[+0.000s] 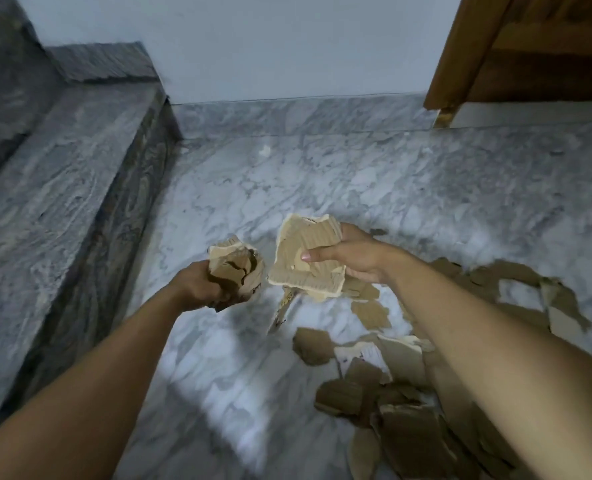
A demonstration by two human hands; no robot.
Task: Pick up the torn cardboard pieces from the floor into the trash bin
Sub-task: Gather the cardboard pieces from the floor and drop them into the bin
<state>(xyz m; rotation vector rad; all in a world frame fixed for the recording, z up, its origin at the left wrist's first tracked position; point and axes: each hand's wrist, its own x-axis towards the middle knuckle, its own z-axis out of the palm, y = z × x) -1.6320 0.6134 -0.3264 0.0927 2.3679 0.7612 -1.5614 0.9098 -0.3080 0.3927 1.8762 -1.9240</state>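
Centrally, both hands are raised above the marble floor (322, 174), and each is loaded. Left hand (197, 289): fingers curled tight round a crumpled wad (235, 271) of torn cardboard. Right hand (353, 258): thumb on top and fingers beneath, pinching a flat torn sheet (305, 258) by its right edge. The sheet's longer side runs roughly away from the person, and its left edge sits just beside the wad, apart from it. Remaining loose pieces (405, 420) lie scattered on the floor to the lower right, under and beyond the right forearm, so the right hand is the nearer one. Trash bin: not in view; its direction from the hands cannot be told. Judgement: with both hands full, the next move calls for unloading before more is gathered. Stone step (62, 188) at left; wooden door (530, 46) at upper right.
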